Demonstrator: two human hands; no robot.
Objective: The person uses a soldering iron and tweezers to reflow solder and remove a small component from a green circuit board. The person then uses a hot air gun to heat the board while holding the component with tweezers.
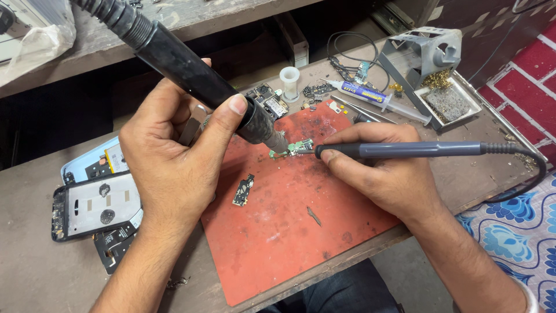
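Black hot-air wand (191, 72) tilted in left hand (168, 156), fingers (229, 116) wrapped.

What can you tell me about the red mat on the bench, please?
The red mat is a flat rectangular sheet, rubbery by its look, scuffed and stained dark near its far edge. It lies skewed on the bench, its near corner overhanging the edge. On it sit a small green board and a dark board. The right hand rests on it; the left hand hovers at its left side.
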